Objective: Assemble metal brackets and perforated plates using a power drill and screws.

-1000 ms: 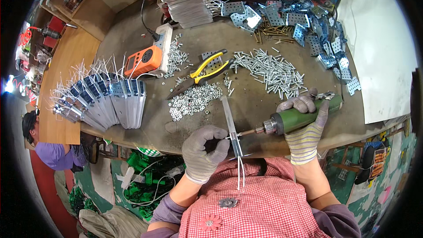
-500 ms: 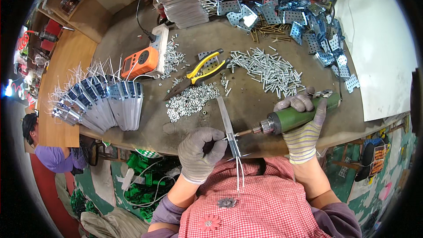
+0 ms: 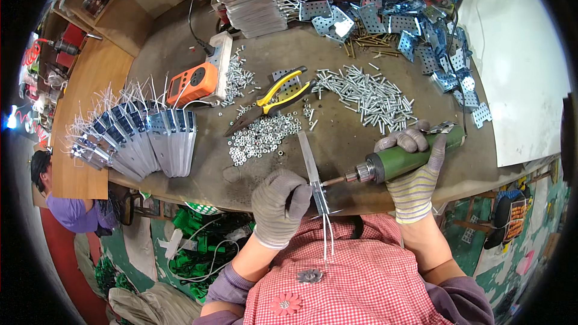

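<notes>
both hands are busy on one narrow metal strip (image 3: 309,159), which stands tilted over the near edge of the table (image 3: 180,42), its lower end carrying thin white wires (image 3: 328,238) that hang toward the checked shirt. the left hand (image 3: 280,204), in a grey glove, has its grip closed around the strip's lower part, just left of where the tool meets it. the right hand (image 3: 415,168), in a striped glove, has its grip wrapped shut around the green powered screwdriver (image 3: 409,156), whose bit (image 3: 334,180) points left and touches the strip near the left fingers.

judging by this, the step in hand is driving a fastener through the strip's lower end. the move to follow calls for keeping the bit square to the strip and the left grip firm so the strip does not twist.

beyond the left grip lie a heap of small nuts (image 3: 262,138) and yellow-handled pliers (image 3: 274,96); beyond the right grip a spread of screws (image 3: 367,93). far left of both sits a fan of finished strips (image 3: 150,141), with an orange meter (image 3: 191,83) behind.

the fastener itself is too small to make out, the left fingers hide the joint, and the tool's rear end is covered by the right hand.
</notes>
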Demonstrator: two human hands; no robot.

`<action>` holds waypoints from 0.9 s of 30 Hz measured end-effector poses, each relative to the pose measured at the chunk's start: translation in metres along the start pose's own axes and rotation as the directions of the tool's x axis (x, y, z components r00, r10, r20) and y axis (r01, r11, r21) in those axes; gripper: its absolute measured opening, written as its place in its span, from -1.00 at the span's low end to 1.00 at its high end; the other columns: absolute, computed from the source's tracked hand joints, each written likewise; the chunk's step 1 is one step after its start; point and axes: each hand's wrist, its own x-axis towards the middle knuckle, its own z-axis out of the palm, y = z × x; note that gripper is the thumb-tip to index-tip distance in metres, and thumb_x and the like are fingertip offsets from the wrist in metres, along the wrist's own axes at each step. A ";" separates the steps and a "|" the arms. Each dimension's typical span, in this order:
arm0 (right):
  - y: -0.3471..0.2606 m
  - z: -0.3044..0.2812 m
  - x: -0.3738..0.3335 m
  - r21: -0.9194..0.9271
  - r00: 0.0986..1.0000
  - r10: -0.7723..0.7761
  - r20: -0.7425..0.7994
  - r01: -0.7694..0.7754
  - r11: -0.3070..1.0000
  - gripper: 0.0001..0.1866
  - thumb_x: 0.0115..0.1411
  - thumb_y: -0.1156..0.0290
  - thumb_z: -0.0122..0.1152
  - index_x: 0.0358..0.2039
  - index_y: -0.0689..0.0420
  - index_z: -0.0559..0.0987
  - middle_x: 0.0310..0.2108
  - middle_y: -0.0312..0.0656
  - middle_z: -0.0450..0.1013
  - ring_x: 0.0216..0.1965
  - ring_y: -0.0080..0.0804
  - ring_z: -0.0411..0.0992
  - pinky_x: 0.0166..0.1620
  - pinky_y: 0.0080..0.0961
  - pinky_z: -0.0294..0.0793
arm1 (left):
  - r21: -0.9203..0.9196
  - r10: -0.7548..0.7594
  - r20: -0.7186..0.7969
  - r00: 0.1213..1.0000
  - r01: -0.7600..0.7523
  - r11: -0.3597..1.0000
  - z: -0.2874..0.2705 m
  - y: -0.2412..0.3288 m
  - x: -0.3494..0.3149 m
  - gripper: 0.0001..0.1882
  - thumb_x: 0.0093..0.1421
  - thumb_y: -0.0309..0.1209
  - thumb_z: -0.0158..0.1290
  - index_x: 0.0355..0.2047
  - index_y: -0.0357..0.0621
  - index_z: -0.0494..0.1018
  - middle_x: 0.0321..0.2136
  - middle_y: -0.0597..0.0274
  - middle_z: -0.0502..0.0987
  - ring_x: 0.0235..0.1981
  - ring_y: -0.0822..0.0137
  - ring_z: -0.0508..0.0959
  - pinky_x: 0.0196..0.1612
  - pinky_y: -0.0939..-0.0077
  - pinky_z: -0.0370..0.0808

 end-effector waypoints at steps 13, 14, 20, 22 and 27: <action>0.002 0.008 -0.001 0.020 0.997 -0.005 -0.077 0.006 1.000 -0.72 0.16 0.07 0.24 -0.23 -0.08 0.46 -0.53 -0.53 0.12 -0.42 -0.60 0.18 -0.02 -0.35 0.30 | 0.056 0.099 -0.026 0.995 -0.098 0.994 0.014 -0.003 0.001 -0.87 0.15 -0.39 0.10 -0.48 -0.12 0.41 -0.60 0.16 0.40 -0.60 0.11 0.43 -0.52 0.32 0.35; 0.002 0.006 -0.001 0.018 0.997 -0.005 -0.079 0.006 1.000 -0.72 0.16 0.07 0.24 -0.23 -0.08 0.46 -0.53 -0.53 0.12 -0.42 -0.60 0.18 -0.02 -0.35 0.30 | 0.054 0.098 -0.026 0.995 -0.096 0.994 0.014 -0.003 0.002 -0.87 0.15 -0.39 0.10 -0.48 -0.12 0.41 -0.60 0.16 0.40 -0.60 0.11 0.43 -0.52 0.32 0.35; 0.002 -0.001 0.001 -0.057 0.999 -0.021 -0.040 0.018 0.998 -0.74 0.17 0.14 0.24 -0.21 -0.07 0.43 -0.52 -0.54 0.13 -0.42 -0.64 0.18 -0.03 -0.39 0.31 | 0.059 0.133 0.055 0.990 -0.136 0.989 0.013 -0.006 0.004 -0.89 0.16 -0.40 0.07 -0.45 -0.13 0.39 -0.59 0.13 0.41 -0.59 0.05 0.45 -0.51 0.26 0.37; 0.003 0.000 0.001 -0.018 1.000 -0.017 -0.024 0.016 1.000 -0.75 0.18 0.15 0.24 -0.22 -0.07 0.43 -0.51 -0.54 0.13 -0.42 -0.65 0.19 -0.03 -0.39 0.31 | 0.057 0.119 0.073 0.990 -0.123 0.991 0.012 -0.005 0.006 -0.88 0.17 -0.41 0.06 -0.45 -0.14 0.38 -0.59 0.12 0.41 -0.58 0.05 0.46 -0.52 0.24 0.37; 0.002 -0.003 0.003 -0.010 1.000 -0.012 -0.006 0.012 1.000 -0.71 0.18 0.12 0.24 -0.16 -0.08 0.44 -0.51 -0.53 0.14 -0.41 -0.63 0.19 -0.03 -0.39 0.31 | 0.038 0.120 0.093 0.988 -0.124 0.992 0.013 -0.006 0.005 -0.89 0.17 -0.42 0.06 -0.45 -0.15 0.38 -0.59 0.11 0.42 -0.59 0.05 0.45 -0.52 0.23 0.37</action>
